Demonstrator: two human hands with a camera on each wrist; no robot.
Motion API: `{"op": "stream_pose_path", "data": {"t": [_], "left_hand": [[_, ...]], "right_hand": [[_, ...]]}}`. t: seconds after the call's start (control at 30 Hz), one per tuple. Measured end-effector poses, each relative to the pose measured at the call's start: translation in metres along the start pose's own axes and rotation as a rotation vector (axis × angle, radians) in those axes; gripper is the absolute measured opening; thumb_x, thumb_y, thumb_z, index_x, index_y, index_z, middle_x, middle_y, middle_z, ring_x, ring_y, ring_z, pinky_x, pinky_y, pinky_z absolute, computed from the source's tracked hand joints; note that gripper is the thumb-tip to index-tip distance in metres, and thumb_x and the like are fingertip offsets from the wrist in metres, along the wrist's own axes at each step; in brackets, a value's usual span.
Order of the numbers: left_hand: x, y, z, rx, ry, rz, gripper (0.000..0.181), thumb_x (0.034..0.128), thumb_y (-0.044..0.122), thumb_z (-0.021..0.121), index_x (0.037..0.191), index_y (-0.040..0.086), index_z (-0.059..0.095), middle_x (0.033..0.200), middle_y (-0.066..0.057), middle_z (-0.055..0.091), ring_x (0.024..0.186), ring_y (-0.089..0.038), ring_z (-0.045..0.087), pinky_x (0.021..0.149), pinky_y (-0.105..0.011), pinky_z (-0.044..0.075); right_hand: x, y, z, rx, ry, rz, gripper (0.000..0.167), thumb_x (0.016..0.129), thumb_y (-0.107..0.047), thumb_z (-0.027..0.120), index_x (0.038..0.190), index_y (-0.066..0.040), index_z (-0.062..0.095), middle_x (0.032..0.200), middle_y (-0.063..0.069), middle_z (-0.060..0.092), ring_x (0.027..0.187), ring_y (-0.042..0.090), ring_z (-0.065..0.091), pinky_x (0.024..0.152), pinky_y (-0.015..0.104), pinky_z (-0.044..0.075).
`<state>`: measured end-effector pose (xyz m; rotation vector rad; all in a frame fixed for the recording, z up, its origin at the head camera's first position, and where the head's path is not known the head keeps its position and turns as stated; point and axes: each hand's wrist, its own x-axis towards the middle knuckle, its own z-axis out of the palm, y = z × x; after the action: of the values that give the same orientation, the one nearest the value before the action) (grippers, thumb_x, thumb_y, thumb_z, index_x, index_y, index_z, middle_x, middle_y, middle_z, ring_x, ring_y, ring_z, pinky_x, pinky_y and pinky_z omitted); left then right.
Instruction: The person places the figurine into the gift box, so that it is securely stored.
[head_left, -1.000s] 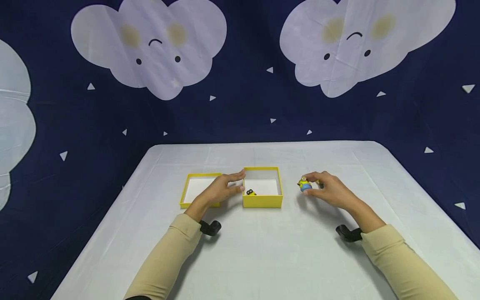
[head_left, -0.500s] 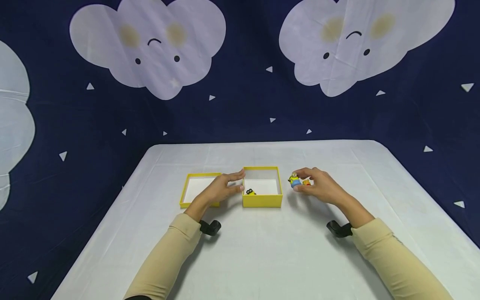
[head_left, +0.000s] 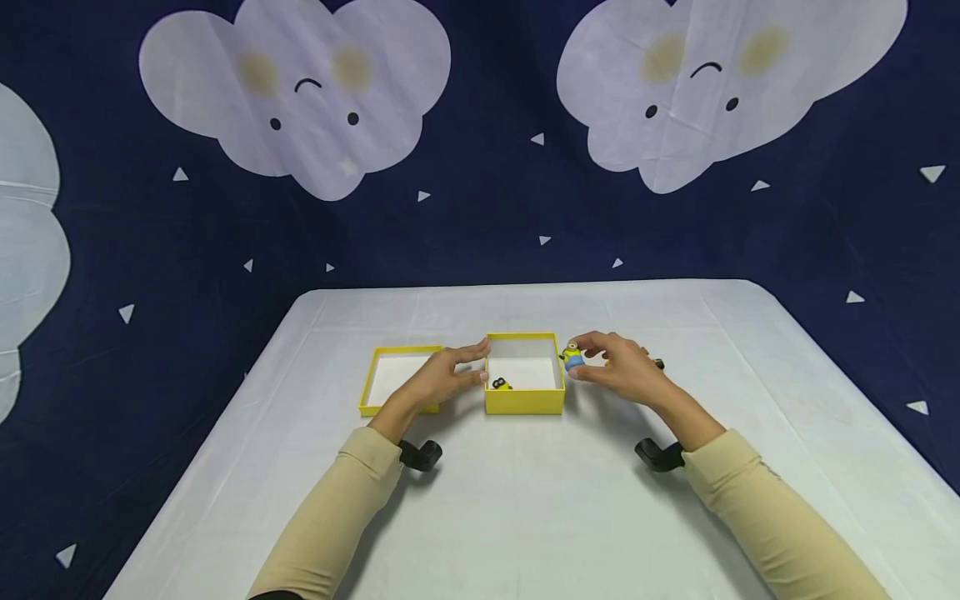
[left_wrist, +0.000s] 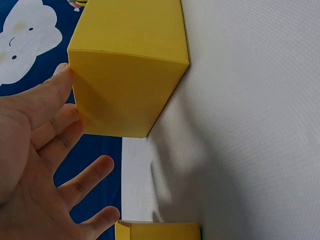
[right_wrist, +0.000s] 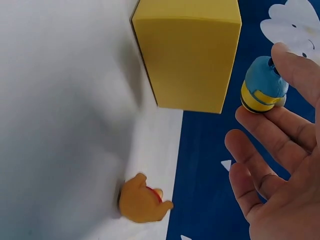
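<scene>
My right hand [head_left: 628,367] pinches a small yellow-and-blue minion figure [head_left: 572,357] between thumb and fingers, just off the right wall of the yellow box [head_left: 525,403]. In the right wrist view this minion figure [right_wrist: 264,82] hangs above the table, blue end toward the thumb. A second figure [head_left: 503,384], yellow with black goggles, lies inside the box by its front wall. With fingers extended, my left hand [head_left: 441,379] touches the box's left side. Up close in the left wrist view, thumb and fingertips meet the edge of the box [left_wrist: 125,92].
A shallow yellow-rimmed lid [head_left: 390,375] lies left of the box, partly behind the left hand. An orange toy bear with a red collar [right_wrist: 140,202] rests on the white table [head_left: 480,500]. A small dark item [head_left: 659,364] peeks out behind the right hand.
My right hand has moved left with the minion figure, from well right of the box to beside its right wall. The left hand and the box have stayed in place.
</scene>
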<state>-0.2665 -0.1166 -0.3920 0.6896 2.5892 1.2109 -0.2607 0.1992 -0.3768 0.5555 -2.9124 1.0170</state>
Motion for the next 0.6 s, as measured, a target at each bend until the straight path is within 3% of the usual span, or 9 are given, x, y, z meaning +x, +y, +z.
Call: {"op": "stream_pose_path", "data": {"t": [0.3, 0.6], "left_hand": [[0.001, 0.000, 0.000, 0.005, 0.003, 0.004, 0.055, 0.0927, 0.025, 0.060, 0.142, 0.011, 0.041, 0.153, 0.005, 0.031, 0.145, -0.027, 0.023, 0.119, -0.045, 0.018], [0.000, 0.000, 0.000, -0.001, 0.000, 0.006, 0.056, 0.0927, 0.024, 0.060, 0.143, 0.011, 0.039, 0.154, 0.005, 0.029, 0.145, -0.027, 0.022, 0.119, -0.046, 0.018]], "right_hand": [[0.005, -0.008, 0.008, 0.046, 0.017, -0.066, 0.053, 0.082, -0.034, 0.073, 0.130, -0.019, 0.056, 0.117, 0.003, 0.066, 0.105, 0.022, 0.059, 0.089, 0.041, 0.044], [0.007, -0.014, 0.016, 0.035, 0.007, -0.043, 0.053, 0.081, -0.041, 0.072, 0.128, -0.020, 0.057, 0.116, 0.005, 0.064, 0.106, 0.023, 0.058, 0.086, 0.039, 0.045]]}}
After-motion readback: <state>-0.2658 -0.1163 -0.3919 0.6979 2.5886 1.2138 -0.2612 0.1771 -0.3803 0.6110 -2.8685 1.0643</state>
